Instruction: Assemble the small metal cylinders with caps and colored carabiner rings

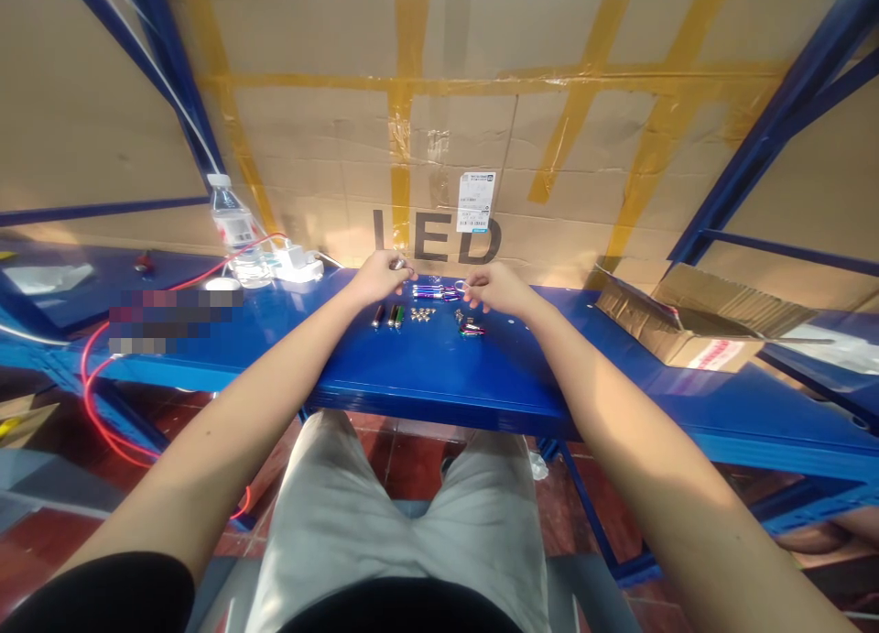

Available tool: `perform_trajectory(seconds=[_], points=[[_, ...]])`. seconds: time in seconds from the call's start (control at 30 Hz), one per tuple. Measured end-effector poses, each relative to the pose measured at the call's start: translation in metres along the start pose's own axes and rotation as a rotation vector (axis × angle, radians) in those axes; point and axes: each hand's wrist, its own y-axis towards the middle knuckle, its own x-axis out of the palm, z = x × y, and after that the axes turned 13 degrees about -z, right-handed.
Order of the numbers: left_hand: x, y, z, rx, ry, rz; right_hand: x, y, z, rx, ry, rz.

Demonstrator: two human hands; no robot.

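Observation:
Both my arms reach out over a blue metal shelf (439, 376). My left hand (380, 277) is closed in a pinch on a small silvery part at its fingertips. My right hand (495, 288) is also closed, pinching a thin silvery ring or wire. Between the two hands lies a row of small purple and blue cylinders (435, 292). In front of them rest a few dark and green cylinders (388, 316), a cluster of small silver parts (422, 314) and a little pile of mixed metal pieces (470, 327).
A water bottle (237, 233) and a white power strip (297, 264) with a red cable (103, 358) sit at the left. An open cardboard box (693, 320) lies at the right. Taped cardboard marked LED (439, 234) backs the shelf.

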Motion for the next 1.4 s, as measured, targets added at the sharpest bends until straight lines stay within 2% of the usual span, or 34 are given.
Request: perform_trajectory(seconds=[0.13, 0.23, 0.37, 0.47, 0.57, 0.63, 0.73, 0.83, 0.93, 1.03, 1.1, 1.17, 1.27, 1.4], points=[[0.002, 0.001, -0.002, 0.078, 0.091, 0.035, -0.008, -0.01, -0.005, 0.002, -0.14, -0.103], [0.006, 0.0, -0.001, 0.102, 0.095, 0.024, -0.012, -0.015, -0.007, 0.034, -0.156, -0.142], [0.008, 0.001, -0.004, 0.073, 0.099, 0.034, -0.012, -0.013, -0.003, 0.081, -0.021, -0.096], [0.01, 0.002, -0.006, 0.052, 0.115, 0.013, -0.012, -0.01, 0.0, 0.104, 0.07, 0.003], [0.012, 0.001, -0.006, 0.069, 0.14, -0.025, -0.012, -0.01, -0.001, 0.125, 0.074, 0.073], [0.015, -0.001, -0.004, 0.073, 0.162, -0.047, -0.013, -0.011, -0.003, 0.138, 0.057, 0.07], [0.026, -0.001, 0.001, 0.065, 0.219, -0.136, -0.013, -0.014, -0.005, 0.149, 0.041, 0.039], [0.043, 0.003, 0.006, 0.097, 0.321, -0.252, -0.014, -0.016, -0.005, 0.141, 0.078, 0.034], [0.061, 0.009, 0.011, 0.198, 0.415, -0.282, -0.015, -0.017, -0.006, 0.136, 0.149, 0.026], [0.068, 0.012, 0.014, 0.196, 0.442, -0.315, -0.016, -0.018, -0.007, 0.15, 0.249, -0.006], [0.063, 0.01, 0.017, 0.14, 0.389, -0.31, -0.016, -0.019, -0.008, 0.158, 0.289, -0.024], [0.052, 0.006, 0.019, 0.068, 0.304, -0.254, -0.017, -0.019, -0.008, 0.158, 0.303, -0.044], [0.026, 0.0, 0.022, -0.088, 0.198, -0.192, -0.019, -0.019, -0.006, 0.165, 0.304, -0.066], [-0.008, -0.006, 0.019, -0.327, 0.123, -0.191, -0.019, -0.017, -0.003, 0.18, 0.298, -0.056]])
